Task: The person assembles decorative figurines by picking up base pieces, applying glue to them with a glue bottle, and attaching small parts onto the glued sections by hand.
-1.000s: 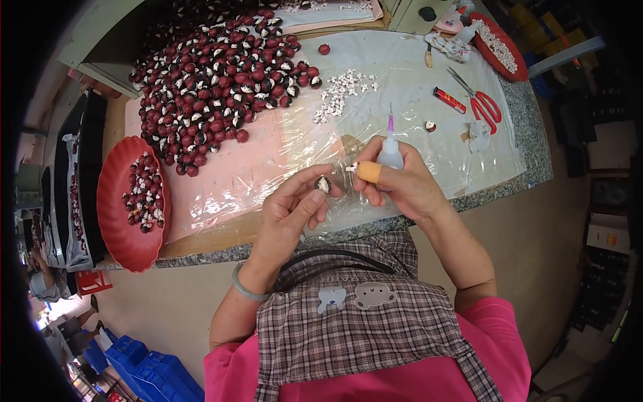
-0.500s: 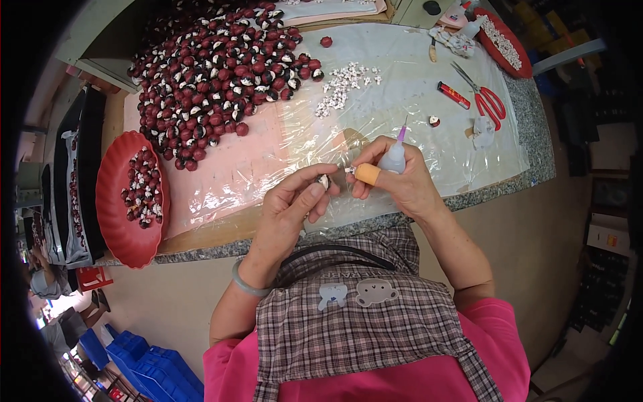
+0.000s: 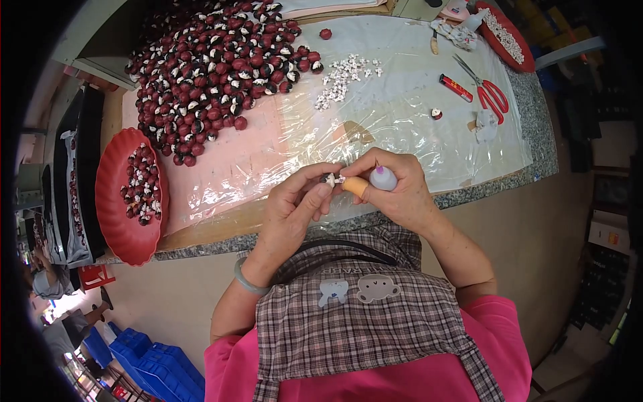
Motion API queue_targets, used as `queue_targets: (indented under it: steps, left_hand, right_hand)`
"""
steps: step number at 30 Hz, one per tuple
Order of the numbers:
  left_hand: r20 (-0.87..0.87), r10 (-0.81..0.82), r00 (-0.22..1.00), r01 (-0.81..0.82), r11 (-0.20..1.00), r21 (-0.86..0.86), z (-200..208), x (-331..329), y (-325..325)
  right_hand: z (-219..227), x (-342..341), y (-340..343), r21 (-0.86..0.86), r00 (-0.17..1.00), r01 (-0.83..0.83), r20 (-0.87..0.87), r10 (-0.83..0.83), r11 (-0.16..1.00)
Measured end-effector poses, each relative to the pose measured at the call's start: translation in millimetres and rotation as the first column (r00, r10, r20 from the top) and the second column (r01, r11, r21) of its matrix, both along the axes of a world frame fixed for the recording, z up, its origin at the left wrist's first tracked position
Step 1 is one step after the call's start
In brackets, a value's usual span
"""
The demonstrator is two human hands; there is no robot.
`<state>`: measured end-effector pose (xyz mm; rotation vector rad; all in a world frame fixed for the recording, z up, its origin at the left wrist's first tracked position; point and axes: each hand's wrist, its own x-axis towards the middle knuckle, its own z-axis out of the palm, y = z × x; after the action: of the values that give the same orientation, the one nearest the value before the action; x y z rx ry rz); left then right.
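A small dark-and-white ball point(image 3: 329, 179), white side up, is pinched in the left hand's point(image 3: 289, 201) fingers above the near edge of the bench point(image 3: 536, 137). The right hand's point(image 3: 405, 191) fingers grip one squeeze bottle point(image 3: 384, 179), foreshortened, its purple nozzle pointing away and slightly left. Beyond: two lone balls point(image 3: 437, 114), one pair of scissors point(image 3: 494, 100), two red dishes point(image 3: 128, 244), an uncountable heap point(image 3: 207, 80). Clear plastic point(image 3: 408, 60) covers the granite-edged bench; blue crates point(image 3: 167, 368) stand at lower left.

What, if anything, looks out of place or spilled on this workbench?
Only small things: one white-topped red ball lies alone left of the red-handled scissors, and another red ball sits beyond the loose white pieces, both apart from the big heap at left. No spill or damage is evident.
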<state>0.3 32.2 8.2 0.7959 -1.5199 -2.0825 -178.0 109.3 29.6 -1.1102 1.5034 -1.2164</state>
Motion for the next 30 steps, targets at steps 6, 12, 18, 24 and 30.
queue_targets:
  steps: [6,12,18,24,30]
  left_hand:
    - [0.062,0.034,0.997,-0.024,0.987,-0.159,2,-5,4]
    - [0.112,0.141,0.984,-0.035,0.762,-0.646,1,-9,9]
    - [0.137,0.109,0.985,-0.004,0.795,-0.606,3,-5,8]
    - [0.051,0.151,0.987,-0.144,0.981,-0.128,-7,-1,1]
    - [-0.040,0.171,0.985,-0.173,0.983,-0.062,-12,-7,-1]
  right_hand:
    - [-8,2,3,-0.107,0.978,0.012,-0.205,-0.034,0.994]
    - [-7,18,9,-0.093,0.994,0.105,0.053,-0.101,0.990]
    - [-10,6,6,-0.039,0.997,-0.041,-0.071,0.038,0.998]
    - [9,-48,19,-0.043,0.949,0.297,-0.093,-0.300,0.954]
    - [-3,-114,22,-0.221,0.636,0.467,-0.588,-0.499,0.856]
